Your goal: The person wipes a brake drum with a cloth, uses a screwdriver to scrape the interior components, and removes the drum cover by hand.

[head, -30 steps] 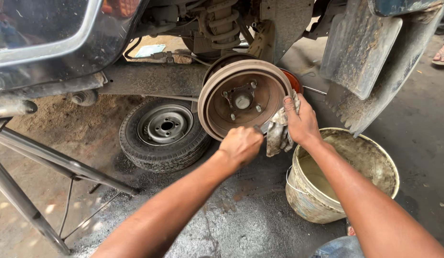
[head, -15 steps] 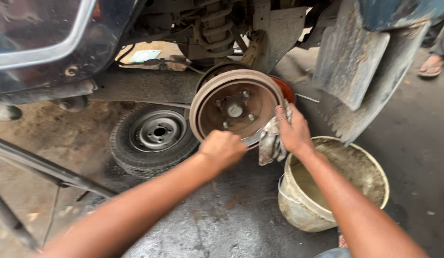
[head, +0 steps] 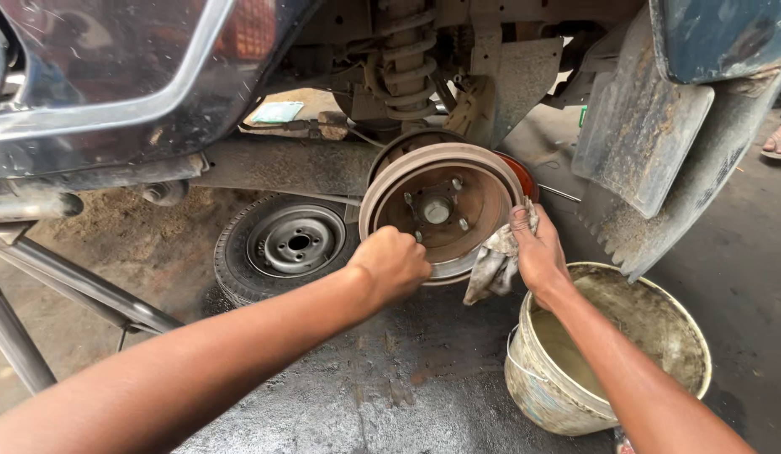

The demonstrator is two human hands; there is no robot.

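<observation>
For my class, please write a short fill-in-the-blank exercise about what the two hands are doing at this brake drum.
1. The right hand presses a grey ____ against the brake drum.
2. The left hand grips the drum's lower ____.
3. Beside the right forearm stands a dirty ____.
4. A spare wheel lies flat on the ____.

Missing words: rag; rim; bucket; ground

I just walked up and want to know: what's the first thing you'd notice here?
The big round rusty brake drum in the middle, under the vehicle, with both hands on it. The right hand presses a dirty rag against its right edge, while the left hand grips its lower left rim. A spare wheel lies behind, and a grimy bucket stands at the right.
</observation>
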